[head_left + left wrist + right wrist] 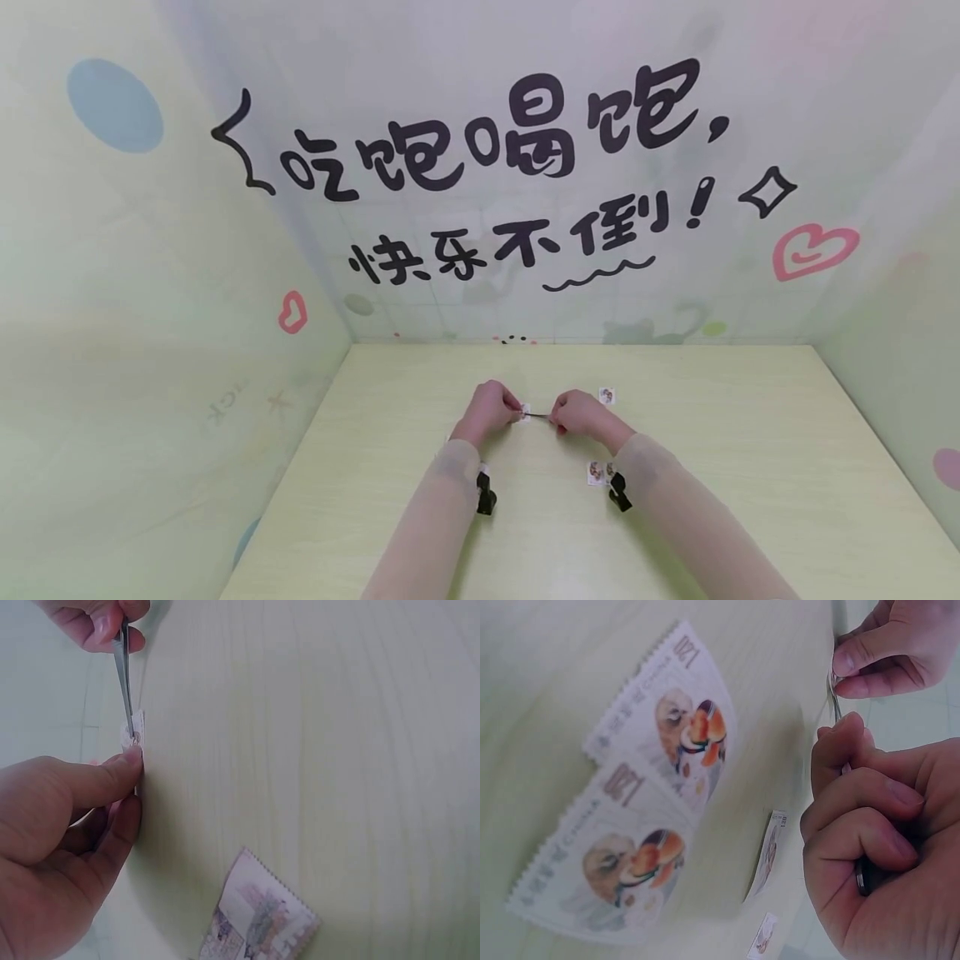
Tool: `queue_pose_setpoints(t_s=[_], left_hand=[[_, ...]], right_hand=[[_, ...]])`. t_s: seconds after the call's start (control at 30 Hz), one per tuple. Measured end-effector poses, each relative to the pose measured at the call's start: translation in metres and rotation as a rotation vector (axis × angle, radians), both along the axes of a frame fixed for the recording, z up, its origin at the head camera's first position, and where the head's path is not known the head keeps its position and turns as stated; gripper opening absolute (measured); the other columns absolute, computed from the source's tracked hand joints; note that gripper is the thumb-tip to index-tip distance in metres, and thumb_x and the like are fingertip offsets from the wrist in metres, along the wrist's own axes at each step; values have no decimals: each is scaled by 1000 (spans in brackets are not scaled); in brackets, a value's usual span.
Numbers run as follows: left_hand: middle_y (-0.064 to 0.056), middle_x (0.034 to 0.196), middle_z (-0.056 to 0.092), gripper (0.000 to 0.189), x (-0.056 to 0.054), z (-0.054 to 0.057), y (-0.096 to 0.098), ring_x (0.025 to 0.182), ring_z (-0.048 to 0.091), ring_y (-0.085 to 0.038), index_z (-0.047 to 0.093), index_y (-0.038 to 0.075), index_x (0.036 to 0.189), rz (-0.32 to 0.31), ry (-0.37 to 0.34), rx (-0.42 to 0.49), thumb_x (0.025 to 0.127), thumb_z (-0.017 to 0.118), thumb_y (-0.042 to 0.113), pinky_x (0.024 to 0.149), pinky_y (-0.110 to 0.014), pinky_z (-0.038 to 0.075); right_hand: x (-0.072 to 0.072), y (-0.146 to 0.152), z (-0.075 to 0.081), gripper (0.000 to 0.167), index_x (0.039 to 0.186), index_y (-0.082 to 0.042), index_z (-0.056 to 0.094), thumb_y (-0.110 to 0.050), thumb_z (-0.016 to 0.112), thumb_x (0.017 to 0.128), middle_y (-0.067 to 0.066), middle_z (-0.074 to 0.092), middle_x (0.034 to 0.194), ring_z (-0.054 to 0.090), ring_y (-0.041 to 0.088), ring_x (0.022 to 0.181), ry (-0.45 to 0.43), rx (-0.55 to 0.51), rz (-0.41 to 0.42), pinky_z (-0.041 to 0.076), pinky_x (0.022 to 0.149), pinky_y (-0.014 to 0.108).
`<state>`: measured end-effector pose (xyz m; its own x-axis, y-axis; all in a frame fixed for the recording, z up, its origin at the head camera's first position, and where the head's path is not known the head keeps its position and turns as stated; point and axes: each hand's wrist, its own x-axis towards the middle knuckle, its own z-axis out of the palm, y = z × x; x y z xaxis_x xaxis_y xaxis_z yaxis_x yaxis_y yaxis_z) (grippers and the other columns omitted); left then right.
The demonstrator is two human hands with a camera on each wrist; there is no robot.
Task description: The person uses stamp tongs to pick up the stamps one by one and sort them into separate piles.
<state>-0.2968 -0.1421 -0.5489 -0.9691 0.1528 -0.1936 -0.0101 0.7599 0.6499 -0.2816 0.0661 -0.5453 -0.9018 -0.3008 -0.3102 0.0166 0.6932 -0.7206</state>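
In the head view my left hand (491, 407) is over the far middle of the table, pinching a small postage stamp (526, 412) between thumb and fingers. My right hand (577, 412) faces it from the right and grips a pair of tweezers (538, 415). The left wrist view shows the slim metal tweezers (124, 682) reaching down to the stamp (139, 720), their tips right at my left thumb (132, 756). Part of this stamp is hidden behind the fingers. In the right wrist view the other fingers of my right hand (885, 825) are curled.
Two overlapping stamps (622, 862) lie near my right wrist, printed with orange and grey figures. Further stamps (769, 851) lie beyond them, one (607, 396) behind my right hand. Another stamp (262, 915) lies near my left wrist. Printed walls (465, 308) enclose the table (540, 542).
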Motion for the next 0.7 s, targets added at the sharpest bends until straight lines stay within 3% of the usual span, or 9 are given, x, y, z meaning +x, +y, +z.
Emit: queue_pose_setpoints(t_s=[0.37,0.7], left_hand=[[1,88,75,5,3,-5,-5,83,66,-15,83,6,97,-30,56,58,92,84,6,83,-34,59],[-2,90,74,8,7,-4,-3,84,66,-17,81,5,100,-11,71,89,92,82,4,84,-35,59]], right_hand=[[2,4,0,14,95,-3,72,-8,62,103,5,69,80,57,19,76,-33,-76,-20,45,70,29],[4,12,3,15,100,0,72,-9,62,106,7,70,82,55,18,74,-80,-171,-41,44,68,28]])
